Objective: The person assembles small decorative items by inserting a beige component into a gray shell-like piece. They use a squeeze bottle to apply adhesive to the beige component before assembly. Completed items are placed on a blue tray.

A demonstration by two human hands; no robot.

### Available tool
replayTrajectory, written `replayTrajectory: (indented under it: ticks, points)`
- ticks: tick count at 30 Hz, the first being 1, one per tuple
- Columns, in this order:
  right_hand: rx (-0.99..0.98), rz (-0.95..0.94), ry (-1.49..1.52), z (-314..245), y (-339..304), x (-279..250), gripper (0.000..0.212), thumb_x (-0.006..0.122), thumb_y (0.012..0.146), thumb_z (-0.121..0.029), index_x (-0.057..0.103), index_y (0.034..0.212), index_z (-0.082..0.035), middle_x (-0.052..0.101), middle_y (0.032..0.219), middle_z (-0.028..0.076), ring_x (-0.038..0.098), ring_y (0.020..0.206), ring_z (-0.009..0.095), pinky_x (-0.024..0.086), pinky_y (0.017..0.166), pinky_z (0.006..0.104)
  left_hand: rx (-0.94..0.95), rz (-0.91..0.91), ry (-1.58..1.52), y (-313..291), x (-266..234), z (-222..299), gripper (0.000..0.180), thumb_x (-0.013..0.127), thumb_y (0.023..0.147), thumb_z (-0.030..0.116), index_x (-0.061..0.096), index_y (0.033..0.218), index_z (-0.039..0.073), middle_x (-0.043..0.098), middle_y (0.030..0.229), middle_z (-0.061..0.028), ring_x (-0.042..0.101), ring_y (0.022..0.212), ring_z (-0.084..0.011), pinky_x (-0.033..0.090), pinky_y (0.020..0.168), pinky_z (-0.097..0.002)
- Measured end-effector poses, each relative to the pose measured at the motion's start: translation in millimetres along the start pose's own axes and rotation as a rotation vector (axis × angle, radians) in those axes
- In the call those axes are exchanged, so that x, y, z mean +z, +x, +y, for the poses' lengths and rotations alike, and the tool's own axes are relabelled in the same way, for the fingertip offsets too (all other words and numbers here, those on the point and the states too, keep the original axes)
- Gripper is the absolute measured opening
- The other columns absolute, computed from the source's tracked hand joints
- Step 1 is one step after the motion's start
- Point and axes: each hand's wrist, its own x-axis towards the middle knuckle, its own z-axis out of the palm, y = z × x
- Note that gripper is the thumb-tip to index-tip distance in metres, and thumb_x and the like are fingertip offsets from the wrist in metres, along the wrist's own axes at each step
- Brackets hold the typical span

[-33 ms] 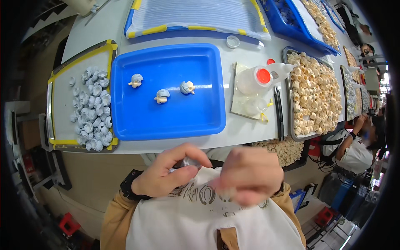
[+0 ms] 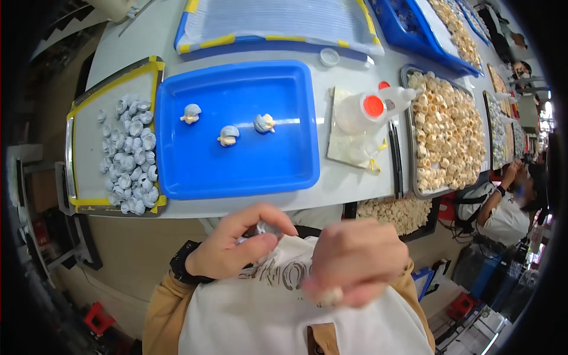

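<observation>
Hands: reading the clock from the middle of the head view, your right hand (image 2: 358, 260), between four and five o'clock, has just dipped toward your chest; your left hand (image 2: 231, 245), at seven, has barely shifted.
Grey-blue piece (image 2: 268, 228): you grasp it between left thumb and curled forefinger, just beyond the table edge.
Cream piece (image 2: 332, 296): it shows at your right fingertips, in front of your white top (image 2: 266, 322); motion blurs that hand, so you seem to be pinching it, though the exact grip is unclear.
Gap: with your right hand lower, the two held pieces sit apart, so I judge them not joined at this moment.
Blue tray (image 2: 236, 174): at half past ten, unchanged; its three two-coloured pieces (image 2: 228, 136) lie well apart, one toward nine o'clock within it, one near its centre, one toward three.
Grey-blue pile (image 2: 133, 160): at nine o'clock, beside the tray.
Cream pile (image 2: 447, 130): between two and three, beyond the red-capped bottle (image 2: 360, 113), which stands at half past one.
</observation>
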Motion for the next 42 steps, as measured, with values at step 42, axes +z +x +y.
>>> replayTrajectory:
  ticks: [42]
  points:
    - [-0.091, -0.121, 0.810, -45, 24, 11, 0.023, 0.060, 0.087, -0.028, 0.059, 0.082, -0.005, 0.049, 0.057, 0.001, 0.043, 0.044, 0.014, 0.046, 0.067, 0.0376, 0.071, 0.054, 0.098, 5, 9, -6, 0.029, 0.055, 0.089, 0.025, 0.055, 0.099, -0.002, 0.054, 0.080, -0.0078, 0.042, 0.057, -0.0056, 0.034, 0.054, -0.0206]
